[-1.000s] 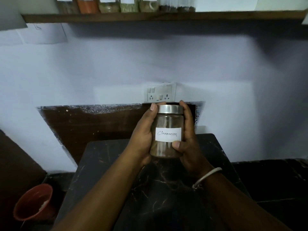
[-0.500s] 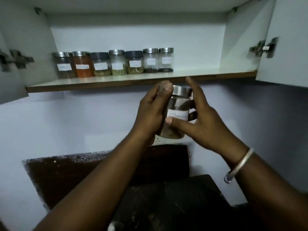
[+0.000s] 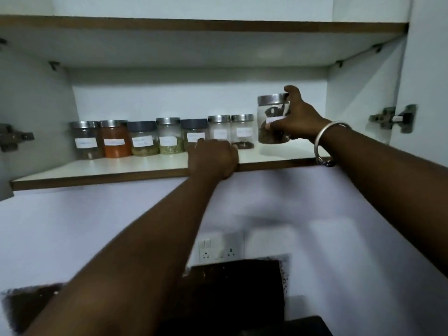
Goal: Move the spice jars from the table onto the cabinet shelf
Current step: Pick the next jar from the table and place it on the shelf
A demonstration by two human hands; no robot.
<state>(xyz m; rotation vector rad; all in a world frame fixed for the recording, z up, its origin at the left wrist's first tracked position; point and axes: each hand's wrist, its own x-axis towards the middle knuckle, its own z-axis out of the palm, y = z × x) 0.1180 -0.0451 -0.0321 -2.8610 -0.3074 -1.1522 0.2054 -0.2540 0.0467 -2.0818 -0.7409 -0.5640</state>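
My right hand [image 3: 297, 117] grips the cinnamon jar [image 3: 271, 118], a clear jar with a silver lid and a white label. The jar is upright at the right end of the cabinet shelf [image 3: 97, 169], its base at or just above the board. A row of several labelled spice jars [image 3: 167, 135] stands along the shelf's back, left of it. My left hand [image 3: 212, 157] rests curled over the shelf's front edge, in front of the jars, and holds no jar.
The cabinet doors stand open at both sides, with metal hinges [image 3: 392, 118] showing. An upper shelf [image 3: 194, 26] spans the top. On the wall below is a switch and socket plate [image 3: 219, 249]. A dark table top [image 3: 232, 297] lies beneath.
The cinnamon jar has gone up from table height into the cabinet. My left hand has let go of it and now lies on the shelf edge. The view has tilted upward.
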